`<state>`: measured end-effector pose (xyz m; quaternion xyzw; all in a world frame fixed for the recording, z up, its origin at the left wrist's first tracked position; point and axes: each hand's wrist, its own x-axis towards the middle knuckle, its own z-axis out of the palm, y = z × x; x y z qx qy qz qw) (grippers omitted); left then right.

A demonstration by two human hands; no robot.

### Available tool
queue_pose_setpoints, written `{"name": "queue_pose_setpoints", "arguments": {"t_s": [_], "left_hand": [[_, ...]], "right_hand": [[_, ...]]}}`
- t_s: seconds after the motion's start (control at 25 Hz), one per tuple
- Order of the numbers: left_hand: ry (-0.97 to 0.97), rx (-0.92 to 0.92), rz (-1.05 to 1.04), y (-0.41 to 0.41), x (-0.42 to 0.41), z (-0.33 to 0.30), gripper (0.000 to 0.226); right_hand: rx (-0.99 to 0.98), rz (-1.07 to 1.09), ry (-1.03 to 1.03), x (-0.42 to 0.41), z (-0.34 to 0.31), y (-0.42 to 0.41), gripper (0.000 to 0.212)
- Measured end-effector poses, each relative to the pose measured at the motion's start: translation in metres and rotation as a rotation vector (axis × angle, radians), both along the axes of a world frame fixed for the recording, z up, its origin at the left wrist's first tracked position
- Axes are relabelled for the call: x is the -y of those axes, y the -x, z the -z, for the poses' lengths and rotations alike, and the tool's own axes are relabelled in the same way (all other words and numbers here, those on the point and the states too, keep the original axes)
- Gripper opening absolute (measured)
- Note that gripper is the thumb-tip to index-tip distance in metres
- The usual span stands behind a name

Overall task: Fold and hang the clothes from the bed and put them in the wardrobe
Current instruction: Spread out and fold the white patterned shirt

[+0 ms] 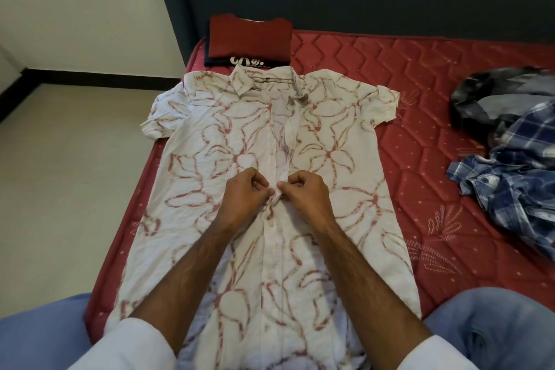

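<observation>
On the red quilted mattress you see a white short-sleeved shirt with red flower outlines, a folded red top behind its collar and a blue-and-white checked shirt at its right.

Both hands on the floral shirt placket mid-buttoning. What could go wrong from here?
1. The white, red-flowered short-sleeved shirt gapes above the left hand and right hand; a button may land in the wrong hole.
2. Its left sleeve overhangs the red quilted mattress edge; tugging may drag it off.
</observation>
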<state>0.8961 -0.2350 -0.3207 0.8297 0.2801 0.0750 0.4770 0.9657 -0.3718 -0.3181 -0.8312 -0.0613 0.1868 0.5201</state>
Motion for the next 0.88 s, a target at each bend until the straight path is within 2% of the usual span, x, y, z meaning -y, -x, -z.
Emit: {"name": "queue_pose_setpoints", "arguments": {"t_s": [0.36, 0.64, 0.88], "left_hand": [[0.007, -0.122, 0.056, -0.01, -0.011, -0.001, 0.009], [0.15, -0.107, 0.032, -0.011, -0.018, 0.002, 0.01], [0.138, -0.108, 0.006, -0.012, -0.015, 0.001, 0.006]], "right_hand": [[0.012, 0.049, 0.037, -0.006, 0.006, 0.003, 0.007], [0.078, 0.016, 0.14, -0.019, 0.01, 0.017, 0.011], [0.067, 0.014, 0.015, -0.013, 0.012, 0.021, 0.009]]}}
